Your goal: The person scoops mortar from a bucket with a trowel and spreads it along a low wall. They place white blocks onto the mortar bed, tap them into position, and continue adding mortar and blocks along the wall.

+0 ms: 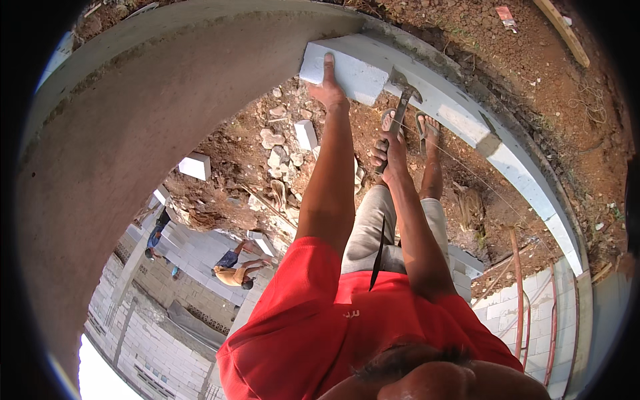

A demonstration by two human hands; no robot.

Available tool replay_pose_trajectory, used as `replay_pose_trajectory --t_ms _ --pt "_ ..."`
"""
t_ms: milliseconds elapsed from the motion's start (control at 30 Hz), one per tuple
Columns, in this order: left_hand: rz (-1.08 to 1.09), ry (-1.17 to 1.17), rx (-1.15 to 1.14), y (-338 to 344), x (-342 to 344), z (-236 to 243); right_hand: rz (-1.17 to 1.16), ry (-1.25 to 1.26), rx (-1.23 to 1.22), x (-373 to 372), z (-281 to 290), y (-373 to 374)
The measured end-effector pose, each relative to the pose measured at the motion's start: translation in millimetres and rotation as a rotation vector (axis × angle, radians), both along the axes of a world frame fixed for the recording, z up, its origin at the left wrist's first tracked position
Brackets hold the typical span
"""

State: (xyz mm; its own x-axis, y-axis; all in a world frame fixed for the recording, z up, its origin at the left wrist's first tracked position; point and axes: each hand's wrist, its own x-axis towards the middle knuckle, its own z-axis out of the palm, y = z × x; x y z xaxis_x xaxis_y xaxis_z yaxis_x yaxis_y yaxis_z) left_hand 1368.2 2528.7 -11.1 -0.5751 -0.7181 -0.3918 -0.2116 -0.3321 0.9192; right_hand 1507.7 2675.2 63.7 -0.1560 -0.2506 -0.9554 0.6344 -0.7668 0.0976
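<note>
A pale lightweight concrete block (360, 75) sits at the left end of a curving row of the same blocks (460, 120), up against a grey concrete column. My left hand (328, 92) grips this block, the thumb lying on its near face and the other fingers mostly hidden. In my right hand (391, 152) is a claw hammer (403, 107), held by the handle with its head up. The hammer head overlaps the block's right end in view; whether it touches cannot be told.
The grey concrete column (153, 100) fills the left side. Loose blocks (306, 135) and broken stones (275, 150) lie on the soil. A thin string (467, 170) stretches at right, near reddish poles (518, 293). Two people (230, 275) are lower down at left.
</note>
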Motion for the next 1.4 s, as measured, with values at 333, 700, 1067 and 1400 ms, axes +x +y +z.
replay_pose_trajectory --t_ms 333,700,1067,1400 --pt "0.015 -0.131 -0.008 -8.4 7.2 5.5 0.958 -0.040 0.103 76.8 37.3 191.5" --pt "0.098 -0.388 0.290 0.8 139.0 43.3 1.543 0.049 0.323 71.5 17.8 254.1" --pt "0.121 -1.031 0.183 -72.8 535.8 39.4 2.035 0.316 0.766 49.7 52.8 233.5" --pt "-0.041 -0.961 0.070 -269.5 498.9 34.6 1.924 0.362 1.189 100.8 85.9 95.8"
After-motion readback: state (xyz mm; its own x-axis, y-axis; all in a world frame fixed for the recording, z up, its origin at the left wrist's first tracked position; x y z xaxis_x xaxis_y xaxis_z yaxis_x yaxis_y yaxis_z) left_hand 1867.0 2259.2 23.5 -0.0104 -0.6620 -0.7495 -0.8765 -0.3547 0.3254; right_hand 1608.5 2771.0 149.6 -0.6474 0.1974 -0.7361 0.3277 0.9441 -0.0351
